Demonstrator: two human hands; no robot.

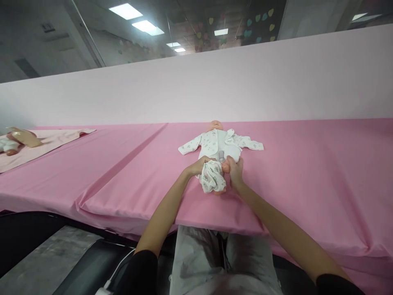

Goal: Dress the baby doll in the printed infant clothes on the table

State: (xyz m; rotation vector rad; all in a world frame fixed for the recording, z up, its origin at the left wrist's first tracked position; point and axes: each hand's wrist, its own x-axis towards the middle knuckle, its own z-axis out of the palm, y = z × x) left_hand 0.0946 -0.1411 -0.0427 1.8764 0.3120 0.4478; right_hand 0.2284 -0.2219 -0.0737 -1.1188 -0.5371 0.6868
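Observation:
A baby doll [216, 124] lies on its back, its head toward the wall. It wears a white printed baby jacket [210, 143], sleeves spread to both sides, and what looks like a white diaper [233, 152]. White printed baby pants [211, 176] are bunched around the doll's nearer leg, and a bit of foot shows at their lower edge. My left hand [200, 166] is closed on the left edge of the pants; its fingertips are partly hidden. With my right hand [236, 171] I grip the doll's other leg, whose bare foot [226, 166] points toward the pants.
A pink cloth [138, 164] with creases covers the table. At far left, another doll [24, 137] lies on a paler pink mat [58, 143]. A white wall [196, 90] topped by glass runs behind. A white cable [119, 264] hangs below the table edge.

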